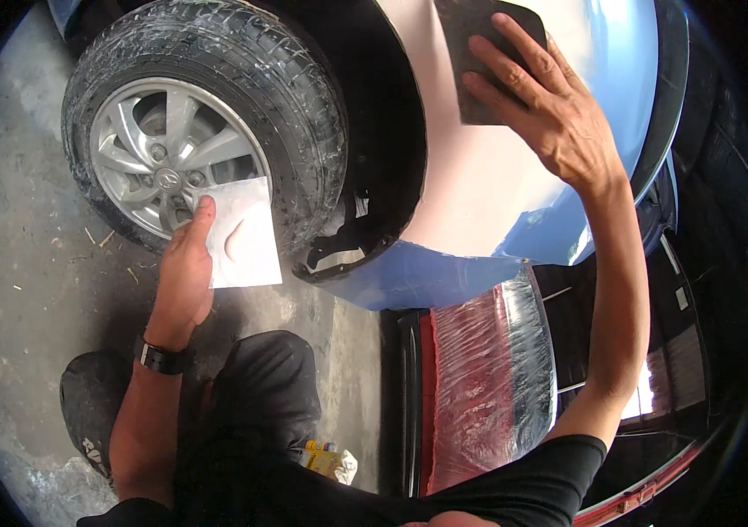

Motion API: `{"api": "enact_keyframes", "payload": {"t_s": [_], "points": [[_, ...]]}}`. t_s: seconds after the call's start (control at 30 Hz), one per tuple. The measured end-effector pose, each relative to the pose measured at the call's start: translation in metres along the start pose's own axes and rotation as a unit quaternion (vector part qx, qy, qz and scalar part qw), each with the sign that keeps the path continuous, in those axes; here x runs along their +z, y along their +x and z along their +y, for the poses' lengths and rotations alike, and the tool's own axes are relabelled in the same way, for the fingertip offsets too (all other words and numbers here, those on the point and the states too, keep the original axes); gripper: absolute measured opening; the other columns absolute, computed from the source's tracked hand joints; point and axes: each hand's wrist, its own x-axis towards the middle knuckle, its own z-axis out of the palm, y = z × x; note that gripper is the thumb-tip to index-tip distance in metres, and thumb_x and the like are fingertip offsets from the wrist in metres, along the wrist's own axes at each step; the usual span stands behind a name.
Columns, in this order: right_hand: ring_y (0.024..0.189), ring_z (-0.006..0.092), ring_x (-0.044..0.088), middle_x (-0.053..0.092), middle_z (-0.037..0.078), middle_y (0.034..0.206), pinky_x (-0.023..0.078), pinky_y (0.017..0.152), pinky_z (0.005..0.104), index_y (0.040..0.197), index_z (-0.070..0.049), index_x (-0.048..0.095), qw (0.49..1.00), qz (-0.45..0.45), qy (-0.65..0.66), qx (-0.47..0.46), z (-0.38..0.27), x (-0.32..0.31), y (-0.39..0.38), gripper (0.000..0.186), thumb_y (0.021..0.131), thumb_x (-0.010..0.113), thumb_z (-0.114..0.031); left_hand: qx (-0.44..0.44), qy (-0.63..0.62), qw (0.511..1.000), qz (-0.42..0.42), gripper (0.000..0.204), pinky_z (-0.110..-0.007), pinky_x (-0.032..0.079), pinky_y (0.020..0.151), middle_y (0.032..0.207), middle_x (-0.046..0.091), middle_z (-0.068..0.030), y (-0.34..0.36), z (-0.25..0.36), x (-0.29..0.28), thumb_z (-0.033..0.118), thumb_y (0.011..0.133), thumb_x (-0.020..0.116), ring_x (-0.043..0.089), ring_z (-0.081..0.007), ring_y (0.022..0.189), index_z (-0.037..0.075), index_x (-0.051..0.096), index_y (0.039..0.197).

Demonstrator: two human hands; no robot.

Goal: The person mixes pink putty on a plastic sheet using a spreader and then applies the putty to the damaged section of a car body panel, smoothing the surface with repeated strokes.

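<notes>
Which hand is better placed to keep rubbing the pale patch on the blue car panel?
Right. The right hand already presses the dark flat sanding pad on the pale patch. The left hand hangs low by the silver alloy wheel, holding a white sheet.

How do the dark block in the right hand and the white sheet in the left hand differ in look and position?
The dark block is thick and nearly black; the white sheet is thin, pale and slightly creased. The right hand presses the block flat against the pale patch of the car panel; the left hand holds the sheet by one edge in front of the wheel, away from the panel. Both are roughly rectangular and hand-sized.
</notes>
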Motion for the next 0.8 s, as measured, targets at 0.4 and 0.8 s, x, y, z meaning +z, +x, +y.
{"api": "enact_keyframes", "payload": {"t_s": [0.4, 0.8], "points": [[0.15, 0.0314, 0.023, 0.041, 0.01, 0.151, 0.04, 0.114, 0.0478, 0.126, -0.011, 0.063, 0.984, 0.065, 0.141, -0.093, 0.01, 0.002, 0.051, 0.037, 0.089, 0.057, -0.013, 0.018, -0.02, 0.999, -0.02, 0.044, -0.032, 0.053, 0.093, 0.122, 0.066, -0.0097, -0.003, 0.007, 0.005, 0.032, 0.105, 0.049, 0.066, -0.018, 0.107, -0.003, 0.056, 0.13], [0.15, 0.0332, 0.021, 0.029, 0.004, 0.16, 0.038, 0.117, 0.0493, 0.133, -0.019, 0.061, 0.989, 0.031, 0.131, -0.062, 0.032, 0.015, 0.024, 0.05, 0.085, 0.06, -0.006, 0.007, -0.02, 1.0, -0.002, 0.048, -0.031, 0.053, 0.091, 0.116, 0.066, -0.0129, -0.004, 0.01, 0.01, 0.034, 0.105, 0.049, 0.065, -0.0175, 0.104, -0.009, 0.059, 0.123]]}}
